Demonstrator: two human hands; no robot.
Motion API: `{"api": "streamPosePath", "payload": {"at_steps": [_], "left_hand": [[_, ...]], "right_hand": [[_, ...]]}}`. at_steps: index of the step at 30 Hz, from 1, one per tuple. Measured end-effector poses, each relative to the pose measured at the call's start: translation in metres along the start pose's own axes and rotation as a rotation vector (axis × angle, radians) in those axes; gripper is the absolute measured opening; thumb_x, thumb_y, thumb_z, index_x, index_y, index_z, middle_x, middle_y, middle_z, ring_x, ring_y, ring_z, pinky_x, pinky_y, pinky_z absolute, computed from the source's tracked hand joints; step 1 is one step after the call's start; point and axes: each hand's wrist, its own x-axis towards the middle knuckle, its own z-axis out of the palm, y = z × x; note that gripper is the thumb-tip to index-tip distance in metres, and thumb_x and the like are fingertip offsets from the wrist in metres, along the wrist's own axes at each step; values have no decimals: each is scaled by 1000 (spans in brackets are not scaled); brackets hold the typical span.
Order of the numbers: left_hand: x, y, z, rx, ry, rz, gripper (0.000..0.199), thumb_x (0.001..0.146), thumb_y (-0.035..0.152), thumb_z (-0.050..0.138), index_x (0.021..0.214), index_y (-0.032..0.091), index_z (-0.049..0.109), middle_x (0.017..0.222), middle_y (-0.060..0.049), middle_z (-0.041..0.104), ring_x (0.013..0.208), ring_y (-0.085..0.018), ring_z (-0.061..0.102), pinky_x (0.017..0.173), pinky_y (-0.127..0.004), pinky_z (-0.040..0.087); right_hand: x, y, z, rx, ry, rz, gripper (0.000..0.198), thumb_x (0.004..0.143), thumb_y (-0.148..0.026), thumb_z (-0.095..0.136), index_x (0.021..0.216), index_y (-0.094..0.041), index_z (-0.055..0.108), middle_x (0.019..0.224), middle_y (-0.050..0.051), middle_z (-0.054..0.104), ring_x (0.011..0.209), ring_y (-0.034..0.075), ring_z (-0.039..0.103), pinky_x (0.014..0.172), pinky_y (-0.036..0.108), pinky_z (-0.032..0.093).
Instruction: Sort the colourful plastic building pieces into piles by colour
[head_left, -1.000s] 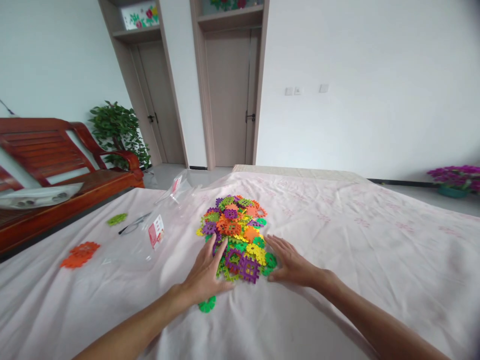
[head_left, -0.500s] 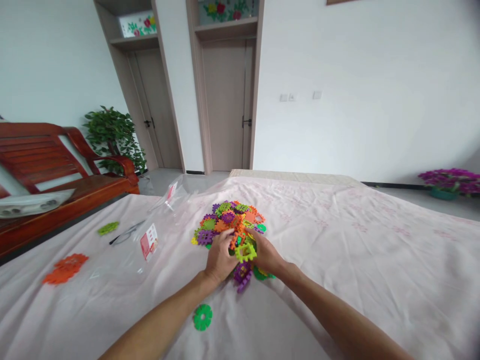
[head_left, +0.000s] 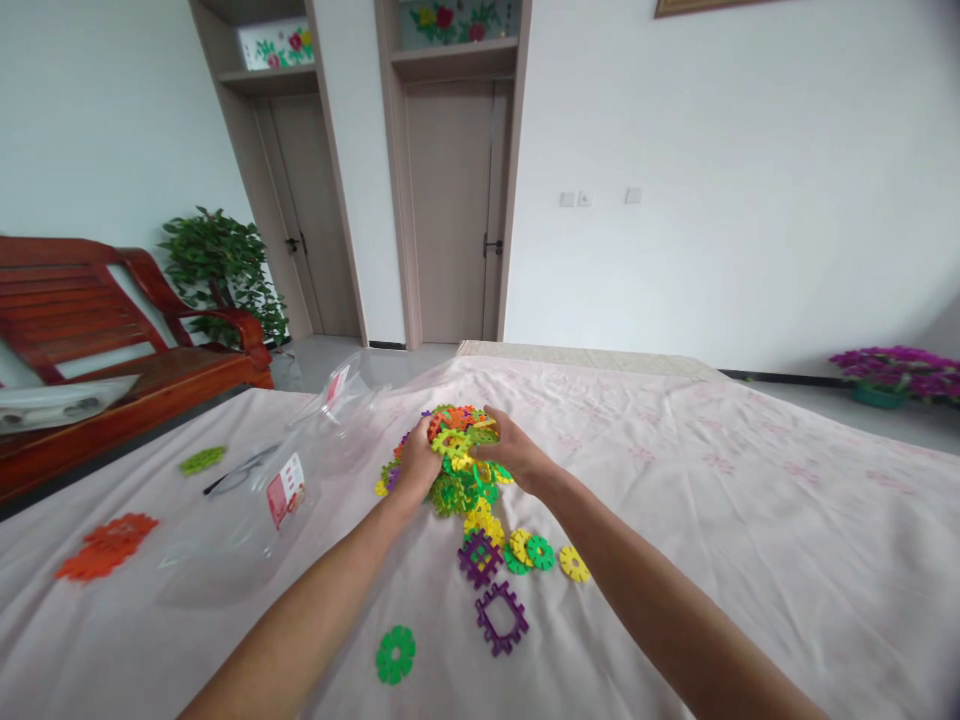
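Note:
A heap of colourful interlocking plastic pieces [head_left: 457, 490] in orange, yellow, green and purple lies on the pale cloth. My left hand [head_left: 418, 462] is curled round the left side of a cluster at the top of the heap. From the right, my right hand [head_left: 516, 452] closes its thumb and fingers on yellow-green pieces [head_left: 484, 436] of the same cluster. Fingertips of both hands are partly hidden. Nearer me lie a purple square frame piece [head_left: 502, 618], a purple latticed square [head_left: 480, 558], a yellow disc [head_left: 574, 563] and a green notched disc [head_left: 395, 655].
A clear plastic bag [head_left: 225, 545] with a red-and-white label sits left of the heap, beside a pair of glasses [head_left: 240, 470]. Orange pieces [head_left: 109, 547] and a lime piece [head_left: 202, 460] lie farther left. A wooden bench [head_left: 135, 330] stands beyond the cloth's left edge.
Both hands have moved slightly up and away from me with a cluster of pieces. Purple, yellow and green pieces now lie spread on the cloth in front of the heap.

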Motion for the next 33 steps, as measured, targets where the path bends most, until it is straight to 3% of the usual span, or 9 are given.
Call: {"api": "streamPosePath", "payload": {"at_steps": [3, 8, 12, 14, 17, 20, 24, 30, 33], "left_hand": [[-10, -10, -14, 125, -1, 44, 53, 75, 9, 48, 125, 20, 60, 127, -8, 65, 119, -22, 58, 105, -38, 44], [-67, -5, -41, 376, -66, 382, 57, 77, 5, 40, 125, 26, 64, 138, -3, 57, 139, -21, 40, 121, -42, 26], [-117, 4, -66, 510, -415, 446, 39, 83, 25, 55, 118, 34, 68, 131, -2, 62, 130, -25, 48, 115, -43, 34], [-136, 4, -78, 586, -552, 353, 55, 71, 35, 70, 126, 34, 64, 135, -5, 58, 125, -30, 50, 109, -45, 40], [-154, 1, -87, 661, -650, 203, 73, 64, 37, 76, 135, 34, 58, 138, -8, 54, 123, -34, 50, 101, -46, 46], [-160, -3, -83, 627, -672, 182, 61, 75, 30, 66, 135, 35, 57, 137, -7, 54, 122, -30, 51, 102, -41, 46], [-156, -7, -66, 532, -583, 236, 50, 87, 21, 46, 135, 32, 56, 133, -6, 55, 122, -21, 54, 107, -33, 41], [-151, 1, -48, 537, -576, 223, 69, 83, 48, 59, 148, 29, 41, 145, -8, 49, 131, -28, 48, 109, -37, 39], [-144, 4, -40, 564, -575, 156, 73, 81, 42, 61, 149, 26, 38, 144, -9, 51, 130, -28, 50, 107, -38, 41]], "right_hand": [[-7, -4, -15, -99, -75, -30, 85, 63, -31, 78, 142, -26, 46, 149, 10, 44, 133, 31, 46, 100, 43, 47], [-57, 11, -58, -570, -224, -12, 86, 63, -34, 80, 142, -24, 49, 144, 12, 50, 133, 33, 46, 109, 47, 38], [-113, 18, -85, -1034, -270, 91, 85, 57, -29, 83, 137, -27, 55, 132, 14, 56, 123, 37, 49, 98, 47, 44], [-132, 17, -88, -1124, -275, 107, 77, 56, -27, 82, 130, -27, 60, 121, 13, 58, 113, 34, 53, 91, 43, 47], [-143, 16, -81, -1088, -314, 109, 65, 60, -23, 76, 124, -24, 63, 113, 11, 59, 98, 27, 59, 86, 38, 47], [-135, 18, -61, -977, -321, 80, 52, 64, -20, 67, 116, -22, 66, 103, 8, 61, 88, 23, 60, 79, 33, 46], [-120, 25, -30, -804, -307, 68, 33, 68, -20, 62, 100, -20, 69, 81, 1, 62, 72, 18, 56, 63, 28, 41], [-110, 28, -10, -886, -279, 85, 62, 58, -33, 81, 116, -20, 63, 115, 9, 55, 92, 22, 57, 77, 31, 46], [-101, 28, 0, -957, -283, 118, 64, 57, -37, 81, 115, -17, 62, 118, 11, 54, 94, 23, 58, 77, 32, 46]]}}
